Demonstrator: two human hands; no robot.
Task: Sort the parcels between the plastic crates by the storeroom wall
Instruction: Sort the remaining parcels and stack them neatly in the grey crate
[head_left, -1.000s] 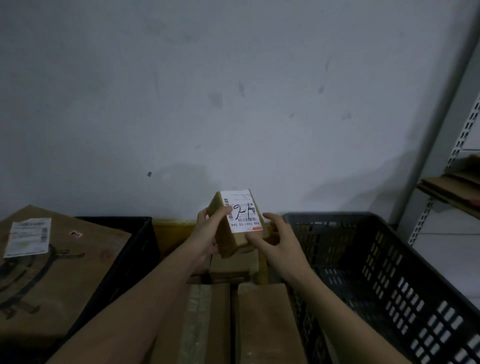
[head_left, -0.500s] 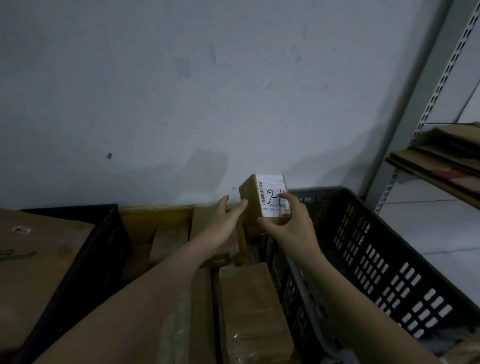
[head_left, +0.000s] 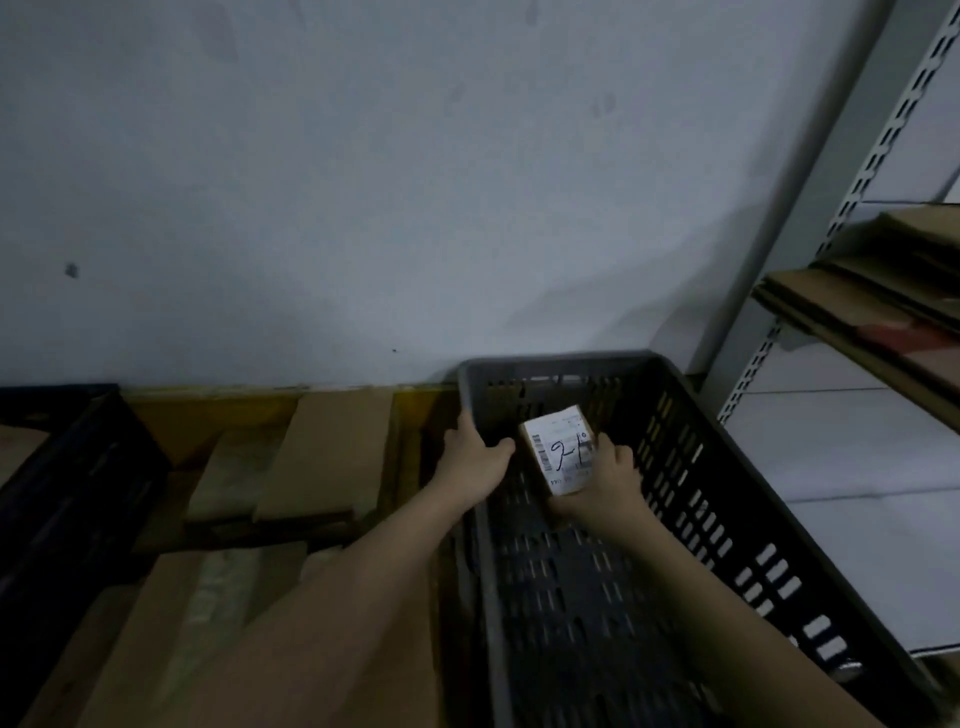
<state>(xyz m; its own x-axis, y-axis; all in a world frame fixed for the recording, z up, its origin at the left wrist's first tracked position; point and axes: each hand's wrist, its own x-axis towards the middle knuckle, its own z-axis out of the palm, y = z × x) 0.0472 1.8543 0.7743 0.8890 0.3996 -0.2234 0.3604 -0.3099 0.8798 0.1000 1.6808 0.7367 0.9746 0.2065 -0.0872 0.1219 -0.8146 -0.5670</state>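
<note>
cardboard parcel (head_left: 558, 457) sits inside grey crate (head_left: 727, 499), gripped from below and the right by right hand (head_left: 605, 486); left hand (head_left: 470, 462) grasps the crate's left rim.

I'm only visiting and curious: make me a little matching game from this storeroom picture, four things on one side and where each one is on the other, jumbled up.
Things:
1. small labelled parcel
2. left hand
3. grey crate
4. flattened cardboard

Places:
A. on the metal shelf at the right
B. gripping the grey crate's left rim
C. by the wall, right of the brown boxes
D. held by the right hand inside the grey crate

Pairs: 1-D, 2-B, 3-C, 4-A
</note>
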